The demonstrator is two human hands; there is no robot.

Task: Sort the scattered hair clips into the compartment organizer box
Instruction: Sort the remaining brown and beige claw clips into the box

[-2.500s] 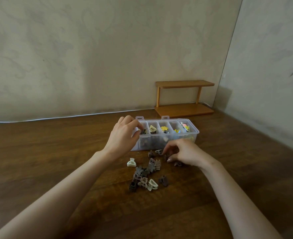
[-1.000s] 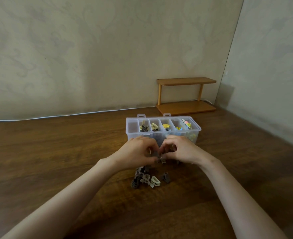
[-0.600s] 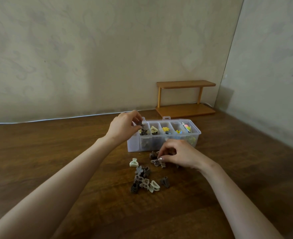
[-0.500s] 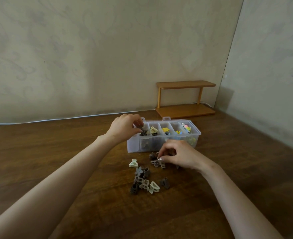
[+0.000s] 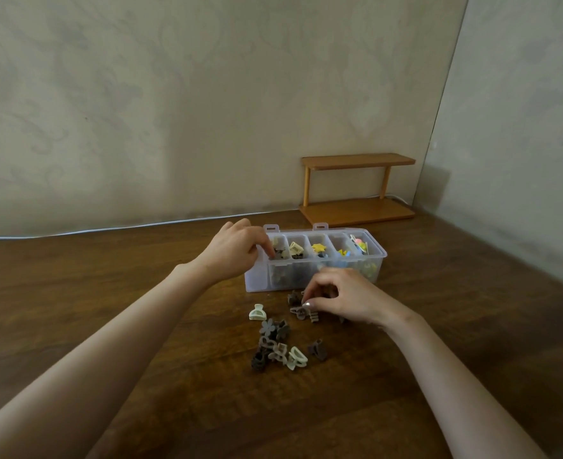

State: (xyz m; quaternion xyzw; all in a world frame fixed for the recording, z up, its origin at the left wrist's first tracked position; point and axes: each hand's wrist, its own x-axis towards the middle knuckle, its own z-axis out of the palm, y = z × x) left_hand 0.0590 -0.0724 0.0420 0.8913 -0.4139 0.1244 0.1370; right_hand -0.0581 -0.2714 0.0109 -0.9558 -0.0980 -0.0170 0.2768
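My left hand, curled (holding anything, I cannot tell), reaches into the organizer box at 12 o'clock. My right hand pinches a brown hair clip, likely queued next.

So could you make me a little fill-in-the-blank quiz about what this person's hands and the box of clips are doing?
1. The left hand reaches into the clear organizer box near its ____ end.
2. The right hand pinches a brown clip lying on the ____.
3. The small shelf by the wall is made of ____.
Missing words: left; table; wood.
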